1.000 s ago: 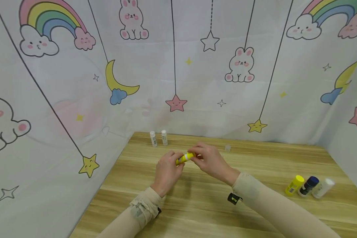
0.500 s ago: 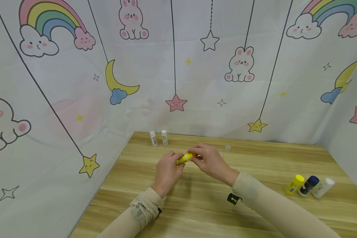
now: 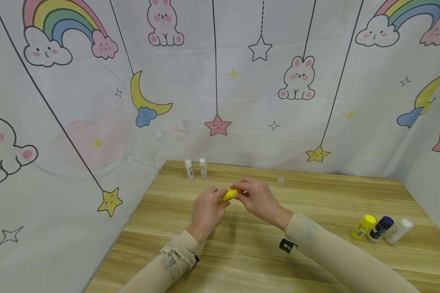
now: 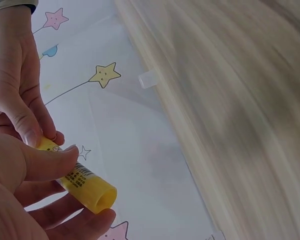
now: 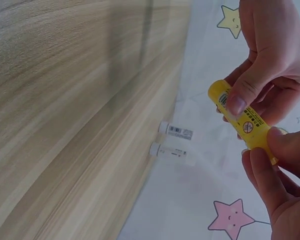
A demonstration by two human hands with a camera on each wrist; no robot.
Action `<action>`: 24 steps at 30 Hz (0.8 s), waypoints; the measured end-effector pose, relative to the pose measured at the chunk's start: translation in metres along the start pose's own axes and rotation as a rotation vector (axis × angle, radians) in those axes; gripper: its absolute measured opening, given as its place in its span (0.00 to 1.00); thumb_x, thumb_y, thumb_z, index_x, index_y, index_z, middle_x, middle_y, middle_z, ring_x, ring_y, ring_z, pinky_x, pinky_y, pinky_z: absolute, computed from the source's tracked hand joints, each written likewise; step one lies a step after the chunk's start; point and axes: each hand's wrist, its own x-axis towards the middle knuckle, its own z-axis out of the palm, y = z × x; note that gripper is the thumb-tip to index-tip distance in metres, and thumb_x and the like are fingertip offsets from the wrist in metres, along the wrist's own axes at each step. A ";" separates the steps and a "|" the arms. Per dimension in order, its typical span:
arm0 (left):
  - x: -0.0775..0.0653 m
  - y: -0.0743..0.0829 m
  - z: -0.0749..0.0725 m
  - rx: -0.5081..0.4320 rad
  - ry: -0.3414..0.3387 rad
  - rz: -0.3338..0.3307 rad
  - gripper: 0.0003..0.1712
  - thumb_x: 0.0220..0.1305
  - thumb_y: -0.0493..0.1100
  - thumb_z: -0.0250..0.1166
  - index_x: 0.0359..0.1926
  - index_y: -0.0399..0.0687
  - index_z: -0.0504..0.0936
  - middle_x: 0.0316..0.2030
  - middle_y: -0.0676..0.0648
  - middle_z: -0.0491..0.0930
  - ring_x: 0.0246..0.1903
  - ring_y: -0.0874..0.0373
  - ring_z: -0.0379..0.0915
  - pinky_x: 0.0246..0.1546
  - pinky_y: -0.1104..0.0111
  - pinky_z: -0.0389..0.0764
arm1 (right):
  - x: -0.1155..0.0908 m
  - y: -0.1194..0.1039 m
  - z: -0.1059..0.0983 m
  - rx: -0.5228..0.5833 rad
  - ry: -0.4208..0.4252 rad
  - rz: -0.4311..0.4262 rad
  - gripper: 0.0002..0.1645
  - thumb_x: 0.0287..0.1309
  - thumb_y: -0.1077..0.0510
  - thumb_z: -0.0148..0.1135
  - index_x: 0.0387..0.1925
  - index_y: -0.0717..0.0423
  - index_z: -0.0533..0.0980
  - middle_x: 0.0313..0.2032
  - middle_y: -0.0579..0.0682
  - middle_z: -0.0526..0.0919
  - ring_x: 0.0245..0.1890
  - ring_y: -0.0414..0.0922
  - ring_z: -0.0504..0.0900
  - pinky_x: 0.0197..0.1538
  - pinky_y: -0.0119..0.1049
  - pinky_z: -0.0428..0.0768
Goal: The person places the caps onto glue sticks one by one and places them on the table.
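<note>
Both hands are clamped on one yellow tube point(image 3: 229, 195), held up off the tabletop point(image 3: 242, 260) near its middle. The left hand point(image 3: 207, 212) grips the body with thumb and fingers wrapped about it, while the right hand point(image 3: 261, 199) pinches the opposite end between thumb and fingertips. The tube lies tilted between them, its right end higher in the head view; the left wrist view shows dark print on the body and a round, hollow-looking end beyond the left thumb. Near the right hand sits a small translucent piece point(image 3: 272, 190), with a clear cap-like block point(image 3: 280, 181) just beyond. At the far left edge stand a slim white tube point(image 3: 189, 169) and its twin point(image 3: 203, 168), side by side. Toward the right, a stout yellow stick point(image 3: 363, 226), a dark blue-capped stick point(image 3: 380, 228) and a white stick point(image 3: 398, 231) stand in a close row. Behind hangs white cloth point(image 3: 190, 89) printed with rabbits, stars and rainbows.
</note>
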 end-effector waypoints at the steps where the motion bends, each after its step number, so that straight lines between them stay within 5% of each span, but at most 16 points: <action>1: 0.000 0.000 0.000 0.000 0.003 0.005 0.16 0.48 0.37 0.82 0.40 0.46 0.89 0.32 0.50 0.83 0.27 0.58 0.80 0.28 0.64 0.82 | 0.000 -0.001 -0.001 0.001 0.004 0.000 0.14 0.56 0.66 0.73 0.45 0.56 0.85 0.42 0.43 0.83 0.36 0.36 0.82 0.38 0.24 0.81; 14: 0.002 0.008 -0.011 0.109 0.066 0.108 0.17 0.45 0.36 0.83 0.39 0.42 0.89 0.28 0.49 0.80 0.23 0.57 0.78 0.25 0.66 0.82 | 0.000 -0.006 0.002 -0.078 0.102 -0.061 0.14 0.55 0.67 0.74 0.44 0.56 0.85 0.38 0.43 0.82 0.28 0.33 0.75 0.32 0.25 0.78; 24: 0.003 0.014 -0.003 0.035 0.013 0.102 0.18 0.49 0.40 0.82 0.42 0.42 0.87 0.30 0.48 0.80 0.25 0.57 0.78 0.28 0.65 0.82 | -0.003 0.004 -0.016 0.004 -0.002 0.020 0.16 0.57 0.66 0.72 0.48 0.53 0.85 0.43 0.43 0.83 0.35 0.35 0.81 0.38 0.26 0.82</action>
